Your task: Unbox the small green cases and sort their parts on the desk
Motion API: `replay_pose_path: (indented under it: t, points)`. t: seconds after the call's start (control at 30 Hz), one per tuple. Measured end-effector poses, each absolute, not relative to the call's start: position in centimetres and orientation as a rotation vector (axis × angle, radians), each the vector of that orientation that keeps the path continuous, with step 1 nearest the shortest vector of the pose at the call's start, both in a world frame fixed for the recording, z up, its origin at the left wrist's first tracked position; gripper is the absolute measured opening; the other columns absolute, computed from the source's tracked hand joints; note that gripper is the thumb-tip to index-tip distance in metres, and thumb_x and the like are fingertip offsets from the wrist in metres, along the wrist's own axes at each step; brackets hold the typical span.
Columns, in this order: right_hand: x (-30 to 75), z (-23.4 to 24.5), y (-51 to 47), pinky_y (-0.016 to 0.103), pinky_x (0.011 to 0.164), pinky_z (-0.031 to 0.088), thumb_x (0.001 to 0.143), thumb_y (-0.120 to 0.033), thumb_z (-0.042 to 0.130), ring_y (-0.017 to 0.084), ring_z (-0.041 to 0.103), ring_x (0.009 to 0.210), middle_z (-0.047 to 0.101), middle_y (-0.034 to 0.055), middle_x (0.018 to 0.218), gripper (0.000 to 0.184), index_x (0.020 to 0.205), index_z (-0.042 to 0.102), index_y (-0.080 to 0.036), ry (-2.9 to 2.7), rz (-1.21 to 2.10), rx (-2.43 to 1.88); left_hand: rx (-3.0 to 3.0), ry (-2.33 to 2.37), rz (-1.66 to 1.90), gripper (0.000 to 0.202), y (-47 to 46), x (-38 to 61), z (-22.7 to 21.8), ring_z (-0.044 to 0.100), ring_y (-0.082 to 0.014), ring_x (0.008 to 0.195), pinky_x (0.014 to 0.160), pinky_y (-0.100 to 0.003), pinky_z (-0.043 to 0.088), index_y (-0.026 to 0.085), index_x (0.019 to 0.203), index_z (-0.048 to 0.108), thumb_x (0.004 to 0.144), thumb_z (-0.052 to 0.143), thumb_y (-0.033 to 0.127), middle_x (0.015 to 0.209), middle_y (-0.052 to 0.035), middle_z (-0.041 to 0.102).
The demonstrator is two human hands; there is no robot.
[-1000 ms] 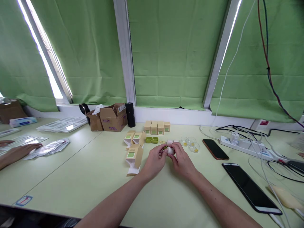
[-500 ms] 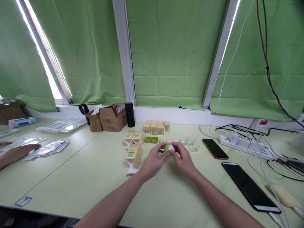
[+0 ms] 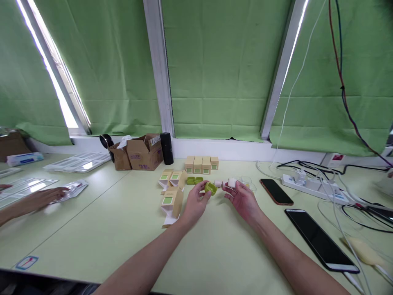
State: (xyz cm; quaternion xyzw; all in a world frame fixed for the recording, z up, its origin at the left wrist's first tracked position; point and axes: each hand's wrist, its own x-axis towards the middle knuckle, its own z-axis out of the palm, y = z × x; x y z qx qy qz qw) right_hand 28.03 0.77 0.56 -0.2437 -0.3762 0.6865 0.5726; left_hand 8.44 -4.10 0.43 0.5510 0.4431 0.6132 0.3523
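Observation:
My left hand [image 3: 194, 205] is closed on a small green square cup [image 3: 211, 188], its hollow side showing. To its right, my right hand [image 3: 245, 201] pinches a small white rounded block [image 3: 231, 182] between thumb and fingers; its exact kind I cannot make out. The two pieces are apart. Behind them on the table lie pale pinkish pieces [image 3: 218, 183], partly covered by my hands. Two more green cups [image 3: 194, 180] sit behind my left hand. Clear plastic holders [image 3: 248, 180] lie beyond my right hand, partly hidden by it.
Opened small cartons [image 3: 172, 200] lie left of my left hand; several closed ones [image 3: 198, 164] stand behind. Phones [image 3: 319, 239], a power strip [image 3: 313, 189] and cables are on the right. Cardboard boxes [image 3: 144, 155] and a black cylinder [image 3: 166, 148] stand back left. Another person's hand [image 3: 53, 194] touches plastic packets [image 3: 73, 189].
My hands have drawn apart: the white block has come out of the green cup and moved right in my right hand. The other person's hand has moved right onto the packets.

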Motion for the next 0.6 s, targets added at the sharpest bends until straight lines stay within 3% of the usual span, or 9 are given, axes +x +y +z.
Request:
replay_pose_path:
  t: [0.37, 0.6]
  points:
    - [28.2, 1.5, 0.1, 0.032, 0.072, 0.056, 0.071, -0.044, 0.091, 0.022, 0.072, 0.092, 0.076, 0.0034, 0.098, 0.043, 0.106, 0.074, -0.027, -0.905, 1.597, -0.513, 1.399, 1.135, 1.663, 0.047, -3.8, 8.1, 0.1, 0.066, -0.0288, 0.12, 0.103, -0.046, 0.054, 0.019, 0.128, 0.063, 0.088, 0.076, 0.04, 0.13, -0.0153, 0.068]
    - [28.2, 1.9, -0.2, 0.04, 0.088, 0.057, 0.068, -0.042, 0.092, 0.022, 0.069, 0.095, 0.07, 0.0017, 0.093, 0.051, 0.112, 0.073, -0.026, -1.012, 1.442, -0.551, 1.414, 1.148, 1.673, 0.048, -3.6, 8.1, -0.3, 0.065, -0.0288, 0.122, 0.105, -0.046, 0.053, 0.019, 0.129, 0.063, 0.089, 0.076, 0.042, 0.132, -0.0153, 0.067]
